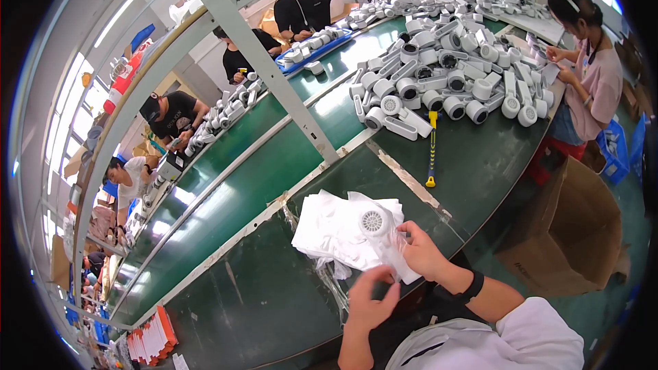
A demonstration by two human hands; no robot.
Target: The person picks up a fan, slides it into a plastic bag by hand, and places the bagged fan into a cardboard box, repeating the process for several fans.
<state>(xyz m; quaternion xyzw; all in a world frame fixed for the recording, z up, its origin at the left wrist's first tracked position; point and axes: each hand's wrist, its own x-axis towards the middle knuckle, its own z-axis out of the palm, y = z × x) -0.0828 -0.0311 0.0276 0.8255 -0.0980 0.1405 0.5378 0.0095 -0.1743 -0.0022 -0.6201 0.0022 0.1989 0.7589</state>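
Work in hand: the person is slipping a white plastic handheld fan with a round grilled head (376, 223) into a thin clear plastic bag (397, 260), at the near edge of the dark green counter (274, 301).
Fan position: it lies tilted, grille up, partly over a loose stack of white flat bags (329, 229) and just in front of the person's chest.
Left hand (370, 301): fingers curled shut on the lower end of the bag, thumb up against the film – it has hold of the bag, not the fan body, as far as the view shows.
Right hand (421, 250): closed around the side of the fan's handle and the bag mouth, fingertips pinching the film.
Doing it well: the judgement is that the bag mouth should be kept wide with the right fingertips while the left hand draws the film evenly along the handle – a crooked pull would likely bunch it at the head.
Risk: the film is thin and could snag on the grille rim.
Nearby: a yellow-and-blue handled tool (432, 151) lies further out on the counter, and beyond it a big heap of white fan bodies (452, 75); a brown cardboard box (569, 233) stands on the floor to the right.
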